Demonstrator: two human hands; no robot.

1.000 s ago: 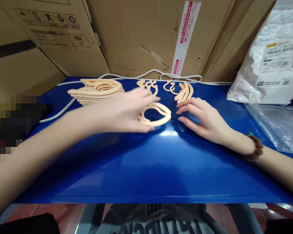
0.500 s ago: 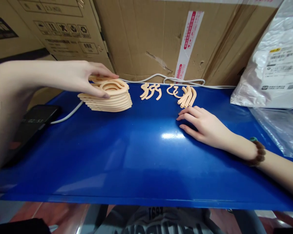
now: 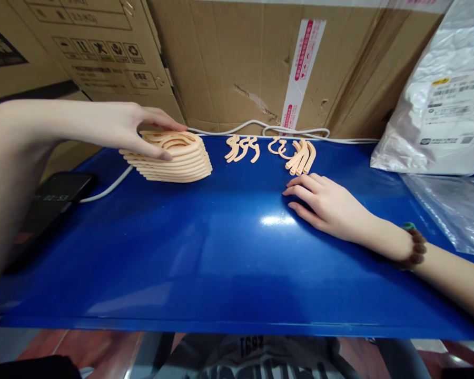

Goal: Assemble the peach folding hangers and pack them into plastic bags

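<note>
A neat stack of flat, cream plastic looped pieces stands at the back left of the blue table; their exact kind is unclear. My left hand lies over its top, thumb on the near side and fingers at the far side, spread apart and touching the stack. My right hand rests on the table with loosely bent fingers apart, holding nothing. Just beyond its fingertips lie several curved cream tubes. Thin cream hooks lie beside them, and S-shaped cream pieces are further left.
A black phone with a white cable lies at the left. Cardboard boxes wall off the back, with white cord along their foot. A white parcel bag and clear plastic are at the right.
My left hand has shifted slightly left and the top of the stack now sits flatter under it. My right hand stays on the table.
</note>
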